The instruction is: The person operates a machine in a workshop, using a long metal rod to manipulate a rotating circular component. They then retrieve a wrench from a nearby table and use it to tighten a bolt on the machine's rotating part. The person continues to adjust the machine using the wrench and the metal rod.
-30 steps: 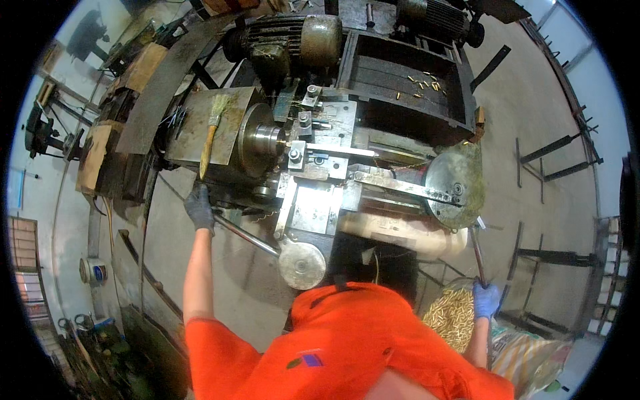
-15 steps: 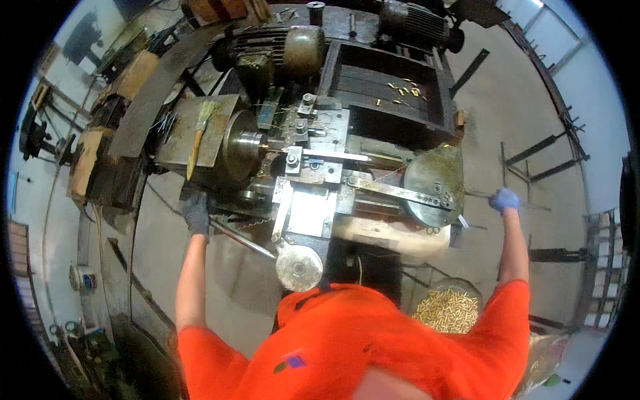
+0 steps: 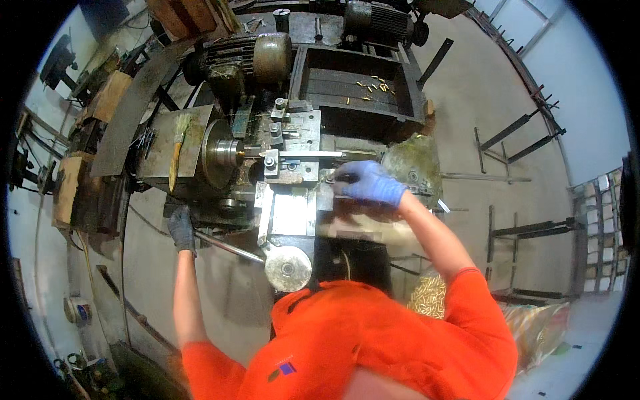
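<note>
My left hand (image 3: 181, 230), in a dark grey glove, is closed round the upper end of a steel lever (image 3: 230, 247). That lever runs to a round metal disc (image 3: 288, 268) at the near end of a lathe-like machine. My right hand (image 3: 371, 183), in a blue glove, reaches over the right side of the slide plate (image 3: 310, 133). Its fingers are bent together at a pivot; what they grip is hidden. Left of the plate is a round chuck (image 3: 221, 153) with a small brass-coloured piece at its centre. A long flat bar (image 3: 310, 155) lies across the plate.
A brush (image 3: 177, 157) rests on the headstock cover. Behind stand a motor (image 3: 267, 59) and a dark tray (image 3: 320, 80) holding several brass pieces. A container of brass pieces (image 3: 427, 298) is by my right arm. Metal stands (image 3: 533, 230) are at the right.
My right hand has let go of the rod handle at the far right and moved left onto the slide. My left hand stays on the lever. The whole view has shifted slightly.
</note>
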`<act>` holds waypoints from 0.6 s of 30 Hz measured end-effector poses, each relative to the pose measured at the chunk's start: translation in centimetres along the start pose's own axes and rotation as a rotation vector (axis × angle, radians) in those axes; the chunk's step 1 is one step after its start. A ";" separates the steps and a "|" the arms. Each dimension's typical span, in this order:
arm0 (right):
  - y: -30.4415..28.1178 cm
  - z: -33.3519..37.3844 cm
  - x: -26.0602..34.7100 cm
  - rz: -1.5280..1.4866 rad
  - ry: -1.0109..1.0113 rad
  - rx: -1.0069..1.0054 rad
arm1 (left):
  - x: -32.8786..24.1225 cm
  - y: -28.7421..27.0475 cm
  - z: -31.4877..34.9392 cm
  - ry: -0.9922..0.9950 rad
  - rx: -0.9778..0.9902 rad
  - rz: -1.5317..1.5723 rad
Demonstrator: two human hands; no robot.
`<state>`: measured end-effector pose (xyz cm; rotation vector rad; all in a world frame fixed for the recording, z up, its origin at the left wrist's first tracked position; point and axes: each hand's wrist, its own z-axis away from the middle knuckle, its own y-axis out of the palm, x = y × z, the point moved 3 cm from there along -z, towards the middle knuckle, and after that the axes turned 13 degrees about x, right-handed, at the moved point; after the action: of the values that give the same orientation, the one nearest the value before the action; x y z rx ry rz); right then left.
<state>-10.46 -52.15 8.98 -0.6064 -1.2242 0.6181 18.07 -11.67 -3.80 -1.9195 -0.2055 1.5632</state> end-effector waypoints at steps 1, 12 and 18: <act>-1.0 0.5 -1.3 -0.040 0.069 0.002 | 0.6 -0.2 0.1 -0.020 0.011 0.028; -5.6 34.1 -15.9 -0.109 0.578 -1.233 | 8.8 -4.7 1.2 -0.281 0.127 0.359; 3.8 46.5 -23.5 0.368 1.448 -0.650 | 14.0 -4.1 0.4 -0.285 0.344 -0.623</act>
<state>-61.18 -62.17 1.39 -1.4817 0.1212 -0.0584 22.74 -1.36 -12.95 -1.2039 -0.5579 1.3231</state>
